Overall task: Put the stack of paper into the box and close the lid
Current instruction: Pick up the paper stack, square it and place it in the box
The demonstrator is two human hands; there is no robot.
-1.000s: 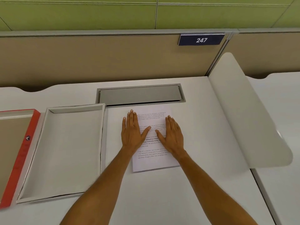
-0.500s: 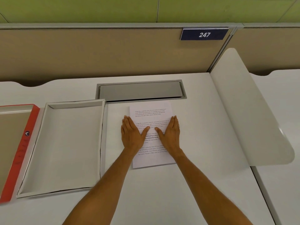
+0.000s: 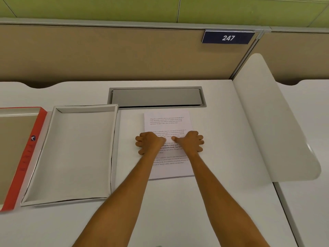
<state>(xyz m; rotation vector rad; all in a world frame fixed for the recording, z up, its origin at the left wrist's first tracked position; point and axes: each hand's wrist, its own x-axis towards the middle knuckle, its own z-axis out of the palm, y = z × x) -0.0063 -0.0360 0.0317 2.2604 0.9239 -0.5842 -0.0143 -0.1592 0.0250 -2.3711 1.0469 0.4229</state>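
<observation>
A stack of printed white paper [image 3: 167, 120] lies flat on the white desk, right of the box. The open white box [image 3: 74, 154] is empty and sits left of the stack, almost touching it. Its red lid [image 3: 26, 157] lies upside down at the far left, partly out of frame. My left hand [image 3: 149, 142] curls its fingers over the stack's left edge, thumb on top. My right hand [image 3: 189, 141] does the same at the right edge. The stack still rests on the desk.
A grey cable hatch [image 3: 156, 97] is set into the desk just behind the stack. A white curved divider [image 3: 270, 122] stands along the desk's right side. A beige partition with a sign reading 247 [image 3: 228, 37] closes off the back.
Both hands lay flat on the sheet with straight fingers. They slid apart to the stack's side edges and the fingers curled down around them.
</observation>
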